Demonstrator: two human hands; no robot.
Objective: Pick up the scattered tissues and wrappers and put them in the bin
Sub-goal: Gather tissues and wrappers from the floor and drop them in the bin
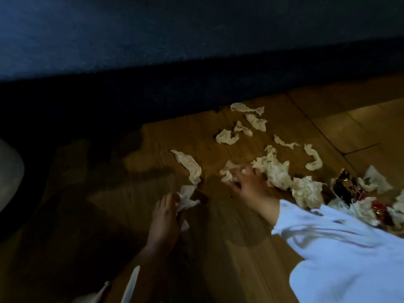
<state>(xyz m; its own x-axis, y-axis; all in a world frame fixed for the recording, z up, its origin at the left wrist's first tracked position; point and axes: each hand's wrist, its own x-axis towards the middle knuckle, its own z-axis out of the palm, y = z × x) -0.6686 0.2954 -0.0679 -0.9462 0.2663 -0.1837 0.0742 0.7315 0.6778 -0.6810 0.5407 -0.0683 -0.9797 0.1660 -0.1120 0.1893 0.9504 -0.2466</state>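
Note:
Several crumpled white tissues (pixel 253 122) lie scattered on a wooden floor (pixel 218 248). My left hand (pixel 165 217) holds a crumpled tissue (pixel 187 197) low at the centre. Further right, my right hand (pixel 251 189) is down on the floor, its fingers curled round another tissue (pixel 228 174). A long twisted tissue (pixel 189 166) lies between the two hands. A larger wad of tissues (pixel 277 171) sits just right of my right hand. Dark red wrappers (pixel 346 186) lie among more tissues at the right edge. No bin is in view.
A dark blue sofa or bed base (pixel 175 51) fills the upper half, its lower edge casting deep shadow over the floor. A pale rounded object (pixel 9 171) shows at the left edge. My white sleeve (pixel 338 248) covers the lower right.

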